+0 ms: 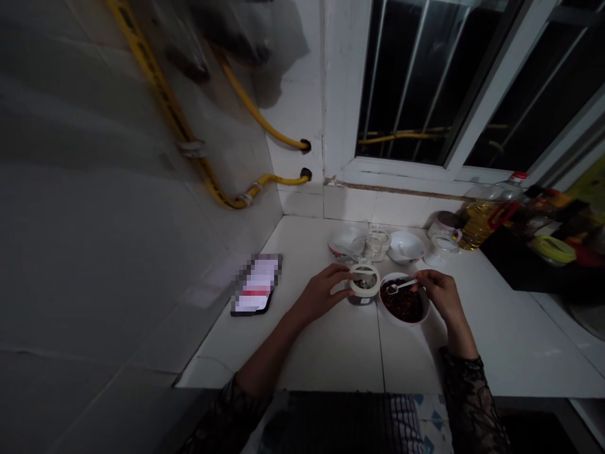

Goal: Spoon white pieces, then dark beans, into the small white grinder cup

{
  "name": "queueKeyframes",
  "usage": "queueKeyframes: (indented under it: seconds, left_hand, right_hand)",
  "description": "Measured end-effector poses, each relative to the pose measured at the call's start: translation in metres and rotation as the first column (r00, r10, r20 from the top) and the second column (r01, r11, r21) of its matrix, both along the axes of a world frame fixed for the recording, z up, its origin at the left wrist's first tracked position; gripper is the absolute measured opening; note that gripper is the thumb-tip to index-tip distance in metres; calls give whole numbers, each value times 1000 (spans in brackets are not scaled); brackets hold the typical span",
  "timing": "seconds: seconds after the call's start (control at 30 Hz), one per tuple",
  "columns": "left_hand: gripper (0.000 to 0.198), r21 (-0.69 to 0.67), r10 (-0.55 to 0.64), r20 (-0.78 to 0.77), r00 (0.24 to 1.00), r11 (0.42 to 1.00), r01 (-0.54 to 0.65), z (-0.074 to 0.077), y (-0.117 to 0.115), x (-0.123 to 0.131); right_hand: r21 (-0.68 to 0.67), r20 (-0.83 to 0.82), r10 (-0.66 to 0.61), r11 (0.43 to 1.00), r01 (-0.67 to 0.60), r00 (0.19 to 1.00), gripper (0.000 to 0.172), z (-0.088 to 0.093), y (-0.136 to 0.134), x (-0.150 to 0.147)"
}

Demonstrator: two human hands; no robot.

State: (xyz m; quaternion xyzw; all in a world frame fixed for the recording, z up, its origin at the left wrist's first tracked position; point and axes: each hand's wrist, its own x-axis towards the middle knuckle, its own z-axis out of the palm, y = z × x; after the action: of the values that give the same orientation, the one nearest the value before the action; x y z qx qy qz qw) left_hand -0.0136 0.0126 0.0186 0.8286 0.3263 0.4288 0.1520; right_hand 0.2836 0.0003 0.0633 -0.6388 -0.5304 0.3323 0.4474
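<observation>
Spoon [401, 287] pinched in right hand [442, 295] fingers; left hand [326, 291] grips jar [363, 284].

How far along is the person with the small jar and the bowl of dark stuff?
Probably partway, as a guess. Done: the jar stands open, and something dark seems to lie inside. In hand: the left hand grips the jar, and the right hand holds a spoon over the bowl. Left: the bowl looks nearly full of dark red stuff.

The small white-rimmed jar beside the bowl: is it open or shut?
Open. The small white-rimmed jar shows a round mouth with no lid across it; the left hand holds its side.
</observation>
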Motion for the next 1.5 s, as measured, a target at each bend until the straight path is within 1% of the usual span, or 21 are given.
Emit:
queueKeyframes:
  seconds: [0.13,0.33,0.47,0.57,0.63,0.67,0.7,0.73,0.8,0.83,0.87,0.9,0.93,1.0,1.07,1.13,1.23,1.33,1.4,1.43,1.5]
  left_hand:
    - [26,14,-14,10,1000,1000,14,1,0,0]
    - [25,-3,-5,0,1000,1000,5,0,1,0]
    - [26,0,-6,-3,1000,1000,6,-1,1,0]
    - [25,7,-9,4,1000,1000,9,0,0,0]
    - [25,7,-10,5,1000,1000,10,0,0,0]
    - [25,7,-10,2,1000,1000,10,0,0,0]
    - [25,11,-9,1,1000,1000,9,0,1,0]
    - [26,16,-8,0,1000,1000,8,-1,1,0]
    - [27,28,-5,-2,1000,1000,5,-3,2,0]
    - [28,31,-5,-3,1000,999,5,-3,2,1]
    - [29,34,-4,-3,1000,999,5,-4,2,1]
    - [29,33,-6,-2,1000,999,6,-4,2,1]
    - [29,32,-9,0,1000,999,9,-4,2,1]
    - [28,25,-11,-1,1000,1000,11,-3,2,0]
    - [27,9,-8,-9,1000,1000,8,-1,1,0]
    - [26,0,-3,-16,1000,1000,3,-1,1,0]
    - [26,8,2,-14,1000,1000,-2,-1,1,0]
    - [25,12,4,-21,1000,1000,-4,-1,0,0]
    - [25,10,0,-21,1000,1000,1,0,0,0]
    - [25,8,-1,-20,1000,1000,1,0,0,0]
    - [25,6,1,-16,1000,1000,-1,1,0,0]
  right_hand:
    - [-25,-72,-10,1000,8,997,35,3,0,-2]
    - [-65,-232,-33,998,18,972,33,5,-2,-4]
    - [-22,-329,-43,999,38,943,36,8,1,-4]
    - [69,-347,-22,996,49,938,38,14,3,-12]
    - [171,-292,6,984,46,956,37,17,2,-23]
    - [235,-236,13,971,44,972,36,18,0,-29]
    - [305,-160,19,952,31,987,34,18,-2,-36]
    - [380,-59,33,925,-9,998,32,17,-5,-42]
    - [489,175,102,854,-177,979,26,13,-10,-51]
    - [508,275,144,818,-271,951,23,12,-12,-53]
    - [508,342,176,792,-339,923,22,10,-14,-54]
    - [504,368,184,785,-362,911,21,9,-15,-52]
    - [502,354,166,797,-337,920,22,9,-15,-49]
    - [483,256,74,854,-193,964,24,10,-14,-38]
    - [423,155,-13,904,-54,988,29,13,-12,-22]
    - [344,143,-33,939,-18,989,32,13,-9,-8]
    - [264,219,12,962,-71,976,33,10,-4,2]
    - [164,272,132,970,-181,953,33,3,-1,-5]
    - [94,259,210,966,-241,943,33,0,0,-13]
    - [73,239,225,966,-249,945,33,0,0,-16]
    - [49,178,215,973,-227,960,33,0,0,-18]
